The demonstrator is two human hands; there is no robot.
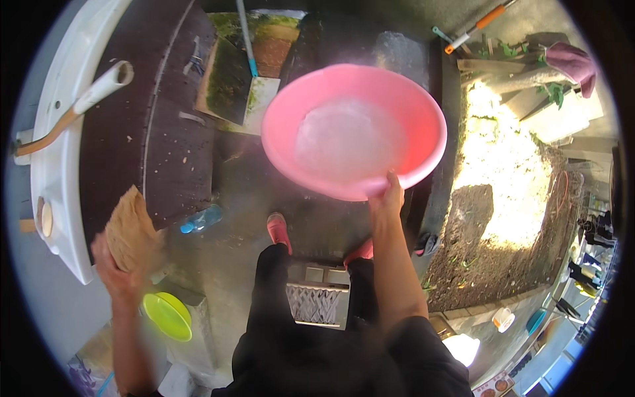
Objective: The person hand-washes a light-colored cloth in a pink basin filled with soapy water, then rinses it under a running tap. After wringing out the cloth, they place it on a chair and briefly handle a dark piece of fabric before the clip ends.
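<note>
A round pink plastic basin (427, 130) is tilted in front of me. My right hand (387, 196) grips its near rim, with the thumb over the edge. Inside the basin is a pale, hazy area; whether it is soapy water or the bare bottom, I cannot tell. Far to the left, my left hand (119, 275) holds a crumpled tan cloth (130, 228), slightly blurred. That cloth is beside the front edge of a dark brown counter (178, 164). A white sink (59, 164) lies along the left, with a pipe-like spout (101, 89) above it.
A clear bottle with a blue cap (202, 219) lies on the wet floor. Below my left hand sits a lime-green basin (168, 317) on a concrete block (198, 322). A small low stool (317, 303) shows between my legs. Bare soil (461, 248) stretches along the right.
</note>
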